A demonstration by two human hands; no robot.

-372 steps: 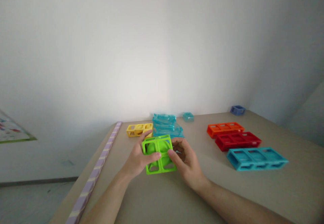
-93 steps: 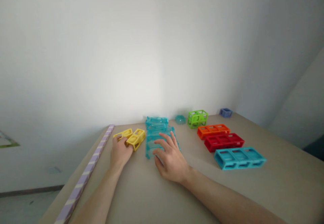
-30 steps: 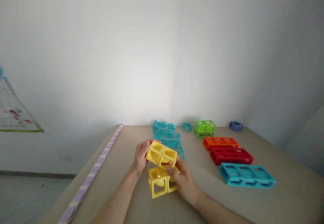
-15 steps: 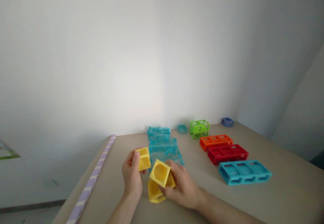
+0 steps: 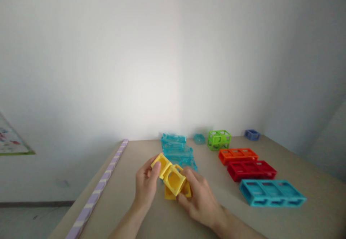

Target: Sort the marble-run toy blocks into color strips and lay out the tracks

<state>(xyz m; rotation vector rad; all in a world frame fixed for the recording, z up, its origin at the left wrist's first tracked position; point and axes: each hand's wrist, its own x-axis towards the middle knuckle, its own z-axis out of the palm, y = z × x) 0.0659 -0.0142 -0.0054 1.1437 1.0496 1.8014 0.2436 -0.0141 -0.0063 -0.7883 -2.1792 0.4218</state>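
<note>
My left hand [image 5: 147,183] is closed on a small yellow block [image 5: 161,164], thumb on its near side. My right hand [image 5: 198,197] grips a yellow open-sided cube piece [image 5: 174,180], with the fingers behind its right side. The two yellow pieces now meet at their edges; whether they are joined, I cannot tell. More yellow framework [image 5: 169,193] shows below the right-hand piece, partly hidden by it and by my fingers. Just beyond the hands lie translucent teal pieces [image 5: 178,152] in a row on the table.
On the right of the table [image 5: 216,170] lie a turquoise frame block [image 5: 271,193], a red one [image 5: 251,170] and an orange one [image 5: 238,155]. Farther back stand a green frame [image 5: 219,140], a teal piece [image 5: 199,139] and a blue block [image 5: 252,135]. A purple-and-white strip [image 5: 101,183] lines the left edge.
The two yellow pieces, apart before, have come together. Both have turned in my hands. The view has shifted slightly, so more of the wall picture on the left shows.
</note>
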